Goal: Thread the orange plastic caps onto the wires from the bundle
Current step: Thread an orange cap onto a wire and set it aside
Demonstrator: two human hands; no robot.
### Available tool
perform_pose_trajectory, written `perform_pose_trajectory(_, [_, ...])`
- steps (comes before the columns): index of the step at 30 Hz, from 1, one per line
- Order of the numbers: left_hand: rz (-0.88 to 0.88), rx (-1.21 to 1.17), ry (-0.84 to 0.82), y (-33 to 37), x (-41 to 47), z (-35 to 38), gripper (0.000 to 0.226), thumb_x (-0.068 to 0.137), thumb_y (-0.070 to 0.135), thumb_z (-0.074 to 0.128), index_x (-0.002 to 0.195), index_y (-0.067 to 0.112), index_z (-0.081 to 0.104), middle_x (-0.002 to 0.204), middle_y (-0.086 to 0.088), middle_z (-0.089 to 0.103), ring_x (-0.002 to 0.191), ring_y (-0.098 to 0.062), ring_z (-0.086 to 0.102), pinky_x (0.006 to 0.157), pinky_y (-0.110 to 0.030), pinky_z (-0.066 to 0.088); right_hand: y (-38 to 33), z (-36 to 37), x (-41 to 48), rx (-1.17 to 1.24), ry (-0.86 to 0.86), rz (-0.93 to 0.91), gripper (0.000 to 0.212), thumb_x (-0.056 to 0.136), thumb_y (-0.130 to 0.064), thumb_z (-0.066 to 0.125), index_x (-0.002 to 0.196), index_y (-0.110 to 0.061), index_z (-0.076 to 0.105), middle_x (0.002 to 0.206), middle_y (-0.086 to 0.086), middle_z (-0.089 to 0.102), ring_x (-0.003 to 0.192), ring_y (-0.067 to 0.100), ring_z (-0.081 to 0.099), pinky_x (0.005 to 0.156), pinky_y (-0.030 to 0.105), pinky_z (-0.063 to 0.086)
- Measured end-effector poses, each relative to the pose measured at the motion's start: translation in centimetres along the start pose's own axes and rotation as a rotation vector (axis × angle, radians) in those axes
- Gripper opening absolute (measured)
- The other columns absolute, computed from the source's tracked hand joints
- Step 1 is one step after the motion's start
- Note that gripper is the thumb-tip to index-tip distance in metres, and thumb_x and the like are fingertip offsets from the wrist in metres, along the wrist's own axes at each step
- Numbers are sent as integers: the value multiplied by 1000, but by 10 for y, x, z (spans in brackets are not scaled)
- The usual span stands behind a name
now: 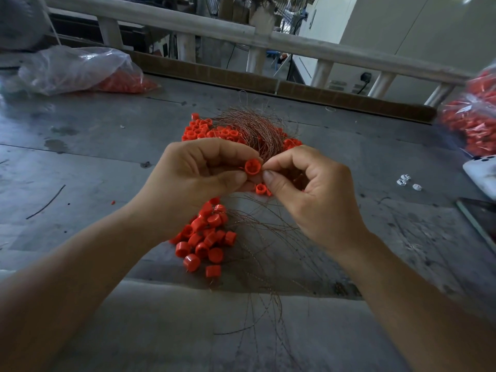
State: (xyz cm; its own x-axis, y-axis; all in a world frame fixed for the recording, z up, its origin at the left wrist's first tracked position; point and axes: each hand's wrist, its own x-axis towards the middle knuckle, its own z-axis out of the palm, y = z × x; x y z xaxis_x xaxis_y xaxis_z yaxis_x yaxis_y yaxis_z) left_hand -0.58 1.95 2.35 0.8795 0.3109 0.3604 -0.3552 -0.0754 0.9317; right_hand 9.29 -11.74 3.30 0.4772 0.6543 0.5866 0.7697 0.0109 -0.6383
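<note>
My left hand [196, 173] pinches one orange cap [252, 167] between thumb and fingers, its open side facing me. Right beside it, my right hand [311, 189] pinches a thin wire end at the cap's rim; the wire itself is barely visible. Behind my hands lies the bundle of copper-coloured wires [252, 130] on a heap of loose orange caps [206, 131]. Below my hands sits a second pile of caps [206, 240] with wires [268, 251] trailing toward me. One more cap [260, 189] shows under my right thumb.
A clear plastic bag of orange caps [80, 71] lies at the back left, another bag [475, 116] at the right edge. A white device [483, 170] and small white bits [404, 181] sit at the right. A dark wire scrap [45, 202] lies on the grey table [80, 157].
</note>
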Motion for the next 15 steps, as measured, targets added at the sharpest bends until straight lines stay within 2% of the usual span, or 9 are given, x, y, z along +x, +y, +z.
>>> perform_pose_trajectory(9, [-12, -30, 14, 1, 0, 0, 25, 67, 5, 59, 91, 8, 65, 84, -3, 73, 83, -16, 70, 72, -18, 53, -1, 0, 1, -17, 14, -14, 5, 79, -8, 64, 80, -12, 66, 73, -7, 59, 67, 4, 56, 59, 9, 42])
perform_pose_trajectory(15, [4, 5, 8, 3, 0, 0, 26, 67, 7, 61, 92, 9, 65, 84, -1, 73, 83, -14, 70, 71, -17, 53, -2, 0, 1, -14, 6, -9, 7, 79, -7, 64, 81, -14, 65, 74, -6, 60, 68, 4, 56, 60, 9, 42])
